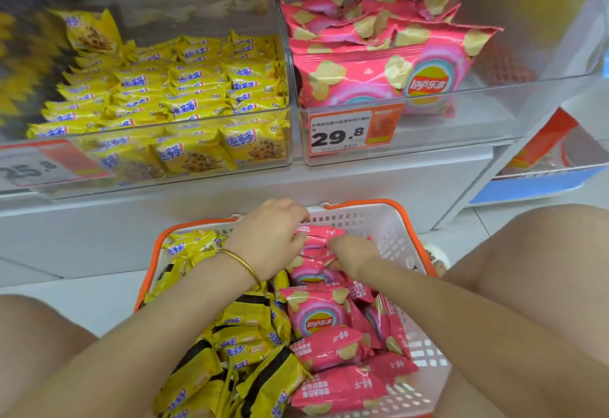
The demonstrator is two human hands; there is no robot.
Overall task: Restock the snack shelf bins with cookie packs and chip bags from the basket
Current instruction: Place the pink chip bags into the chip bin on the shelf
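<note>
— Down at the far end of the basket (392, 233), the left hand (268, 236) curls over a pink chip bag (317, 232), gripping its top edge!
— And the right hand (352, 253)?
— Just beside it, fingers curled into the same pink heap. Its grip is hidden, so I can't tell.
— Room?
— Basket wall right behind, and yellow cookie packs (242, 342) crowd the left half. The bag's glossy, crinkled.

Price tag (342, 134) says 29.8, orange & white. 2nd tag (43, 164) at left, too blurry to read. Blue tray (540, 185) at right, red pack (540, 144) above it.
</note>
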